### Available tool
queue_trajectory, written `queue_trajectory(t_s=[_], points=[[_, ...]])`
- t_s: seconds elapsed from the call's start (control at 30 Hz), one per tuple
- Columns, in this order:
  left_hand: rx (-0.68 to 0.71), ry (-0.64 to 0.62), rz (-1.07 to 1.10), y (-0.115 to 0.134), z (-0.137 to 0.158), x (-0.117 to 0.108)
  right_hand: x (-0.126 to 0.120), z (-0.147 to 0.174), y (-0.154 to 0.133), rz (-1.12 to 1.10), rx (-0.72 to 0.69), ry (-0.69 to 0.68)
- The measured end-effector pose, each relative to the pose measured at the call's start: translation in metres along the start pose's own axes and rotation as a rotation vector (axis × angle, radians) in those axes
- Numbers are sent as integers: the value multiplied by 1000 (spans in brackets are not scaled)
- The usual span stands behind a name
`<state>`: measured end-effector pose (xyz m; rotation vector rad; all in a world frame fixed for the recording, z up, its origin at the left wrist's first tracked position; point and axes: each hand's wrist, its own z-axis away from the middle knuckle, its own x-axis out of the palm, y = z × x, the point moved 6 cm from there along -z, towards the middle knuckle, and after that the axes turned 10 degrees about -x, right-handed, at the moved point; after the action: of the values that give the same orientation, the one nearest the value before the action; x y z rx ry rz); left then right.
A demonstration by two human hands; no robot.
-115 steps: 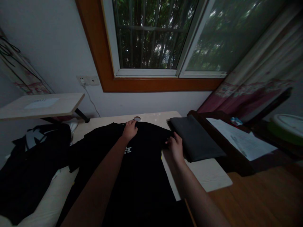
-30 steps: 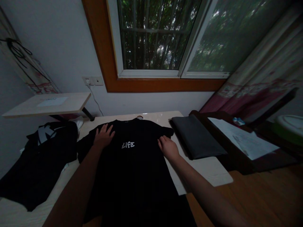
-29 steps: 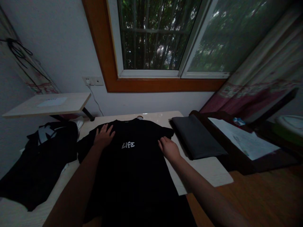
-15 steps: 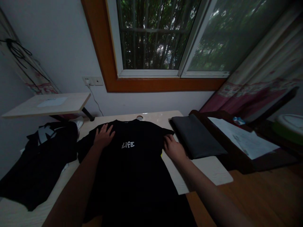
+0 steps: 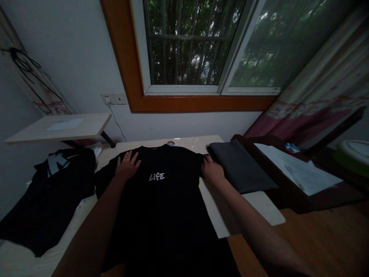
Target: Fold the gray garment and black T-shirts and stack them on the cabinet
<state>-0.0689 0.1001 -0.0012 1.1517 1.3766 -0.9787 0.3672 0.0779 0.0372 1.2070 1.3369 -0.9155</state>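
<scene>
A black T-shirt [image 5: 167, 207] with white lettering lies spread out, collar toward the window, its lower part hanging over the table's near edge. My left hand [image 5: 127, 166] rests flat on its upper left part, fingers spread. At the sleeve on the right, my right hand [image 5: 211, 169] is closed, its fingers bent over the sleeve's end. The fingertips there are partly hidden by the dark cloth.
The pale table [image 5: 198, 143] runs up to the wall below the window. Left of the shirt lies another black garment [image 5: 49, 204], near a raised shelf [image 5: 63, 130]. A dark grey flat case [image 5: 242, 165] lies to the right, with paper sheets [image 5: 296, 169] beyond.
My right hand has shifted a little up and outward onto the sleeve's end, and the sleeve tip no longer sticks out beyond it. My left hand stays flat in place.
</scene>
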Motion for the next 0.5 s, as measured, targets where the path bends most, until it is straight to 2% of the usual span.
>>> queue_trajectory(t_s=[0.13,0.27,0.4,0.5], points=[[-19,73,-3,4,5,-5,-16,-12,-23,-37,-73,141],[15,202,8,19,16,-17,-14,-23,-72,-172,-220,217],[146,122,60,44,36,-19,5,-27,-113,-267,-272,177],[161,68,79,54,55,-15,14,-26,-121,-293,-235,166]])
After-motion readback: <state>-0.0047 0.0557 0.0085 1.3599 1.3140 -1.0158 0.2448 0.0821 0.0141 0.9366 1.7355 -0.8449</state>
